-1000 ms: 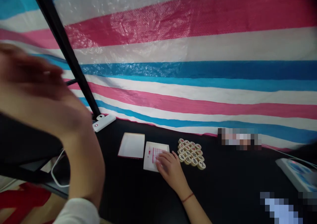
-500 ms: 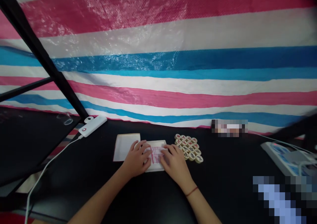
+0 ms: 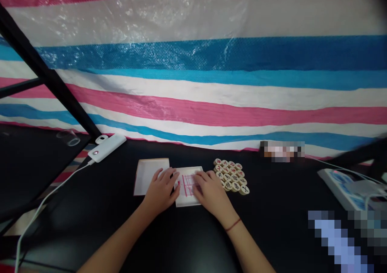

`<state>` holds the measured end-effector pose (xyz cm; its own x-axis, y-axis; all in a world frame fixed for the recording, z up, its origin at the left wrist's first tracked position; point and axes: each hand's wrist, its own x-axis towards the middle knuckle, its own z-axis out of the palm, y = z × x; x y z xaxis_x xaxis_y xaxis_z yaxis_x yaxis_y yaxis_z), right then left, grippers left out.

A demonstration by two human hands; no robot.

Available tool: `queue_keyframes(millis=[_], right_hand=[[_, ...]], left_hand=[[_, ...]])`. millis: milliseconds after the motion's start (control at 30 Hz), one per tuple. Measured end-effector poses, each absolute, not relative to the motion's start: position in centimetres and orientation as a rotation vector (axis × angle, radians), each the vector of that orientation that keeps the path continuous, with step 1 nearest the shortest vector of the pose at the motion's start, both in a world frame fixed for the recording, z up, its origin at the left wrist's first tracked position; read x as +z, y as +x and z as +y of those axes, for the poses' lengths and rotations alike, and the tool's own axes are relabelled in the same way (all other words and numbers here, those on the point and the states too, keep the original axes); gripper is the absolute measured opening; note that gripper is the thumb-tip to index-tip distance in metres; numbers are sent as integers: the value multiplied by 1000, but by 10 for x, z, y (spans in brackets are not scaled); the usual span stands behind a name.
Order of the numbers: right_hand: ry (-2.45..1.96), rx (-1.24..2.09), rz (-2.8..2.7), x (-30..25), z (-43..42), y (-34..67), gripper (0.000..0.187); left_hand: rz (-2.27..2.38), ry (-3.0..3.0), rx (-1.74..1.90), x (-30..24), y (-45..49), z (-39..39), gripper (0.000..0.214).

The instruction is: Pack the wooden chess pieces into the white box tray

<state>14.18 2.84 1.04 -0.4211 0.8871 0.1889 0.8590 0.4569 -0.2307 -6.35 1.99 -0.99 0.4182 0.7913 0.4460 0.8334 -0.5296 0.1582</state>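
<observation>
A shallow white box (image 3: 188,203) lies on the black table with a folded sheet printed with red grid lines (image 3: 189,183) inside it. My left hand (image 3: 161,188) is at the box's left edge, fingers spread and nothing visible in them. Across the right side of the box lies my right hand (image 3: 212,192), its fingers apart over the sheet and covering part of it. Left of the box is its white-lined lid (image 3: 150,175), partly behind my left hand. Several round Chinese chess pieces (image 3: 232,176) with red and black characters stand in rows beside my right hand.
A white power bank (image 3: 109,147) with a cable stands at the back left. A clear cup (image 3: 71,137) lies near the black frame (image 3: 66,96). To the right is a white and blue device (image 3: 340,186) with wires. A striped plastic sheet (image 3: 193,108) hangs behind the table.
My left hand has drawn left off the sheet, baring more of the red lines. My right hand stays over the right side. The view has shifted slightly.
</observation>
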Motion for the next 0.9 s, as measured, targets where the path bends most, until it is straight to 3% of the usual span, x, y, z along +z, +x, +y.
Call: queue_keyframes(millis=[300,533,733,900], right_hand=[[-1565,182,-2430,11,31,138,30],[-1509,309,-2333,11,32,133,5],[-1477,555,-1916,9,33,137,17],[-1491,787,-1728,5,33,141,23]], left_hand=[[-1386,-2675,-710,-12,-66,23,34],[-1397,-2692,-712,-15,-68,24,42],[-1434,-2670,-728,-18,-69,26,58],[-1444,-2666,-724,-20,-68,26,59]])
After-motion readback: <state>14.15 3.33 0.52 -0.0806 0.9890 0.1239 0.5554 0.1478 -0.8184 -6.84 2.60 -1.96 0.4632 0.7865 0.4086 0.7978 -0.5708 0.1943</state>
